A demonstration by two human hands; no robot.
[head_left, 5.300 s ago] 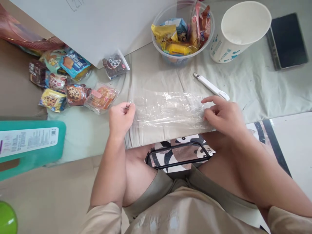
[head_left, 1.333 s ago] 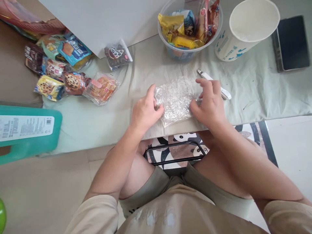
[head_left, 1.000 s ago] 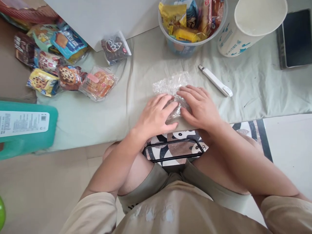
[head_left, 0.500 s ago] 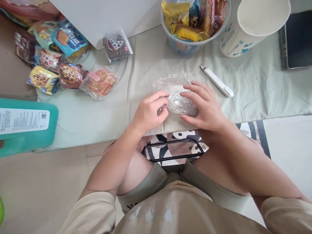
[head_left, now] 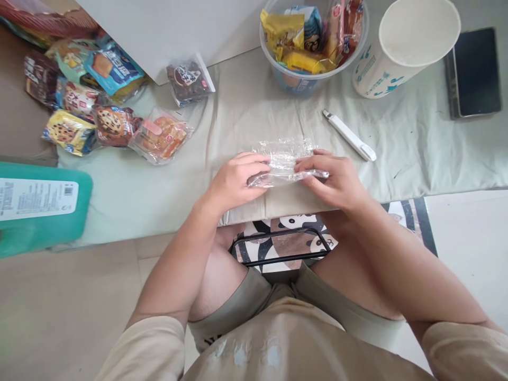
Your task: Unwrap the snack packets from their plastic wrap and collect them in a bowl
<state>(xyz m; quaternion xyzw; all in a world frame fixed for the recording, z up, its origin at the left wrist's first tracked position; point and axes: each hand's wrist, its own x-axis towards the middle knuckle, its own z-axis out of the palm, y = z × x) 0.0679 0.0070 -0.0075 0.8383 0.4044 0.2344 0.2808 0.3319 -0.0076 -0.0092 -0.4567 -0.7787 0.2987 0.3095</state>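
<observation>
A folded, crumpled piece of clear plastic film (head_left: 283, 159) is held low over a pale green cloth (head_left: 246, 116), close to the cloth's near edge and in front of the person's knees. The left end of the film is covered by the left hand (head_left: 234, 182), whose fingers are curled over it, so this grip is closed on the film. The right end is pinched by the right hand (head_left: 339, 182) between thumb and fingers, so this grip is closed on the film too. Whether the film touches the cloth underneath cannot be told.

A white pen-shaped tool (head_left: 349, 143) is laid on the cloth just beyond the right hand, apart from it. Further back, a clear bowl (head_left: 293, 83) filled with wrapped snacks is placed beside a large paper cup (head_left: 397, 58), which leans to the right. A dark phone (head_left: 474, 71) is seen at the far right. To the left, a group of snack packets (head_left: 115, 124) is spread out, and a teal container (head_left: 39, 206) with a white label is found at the left edge.
</observation>
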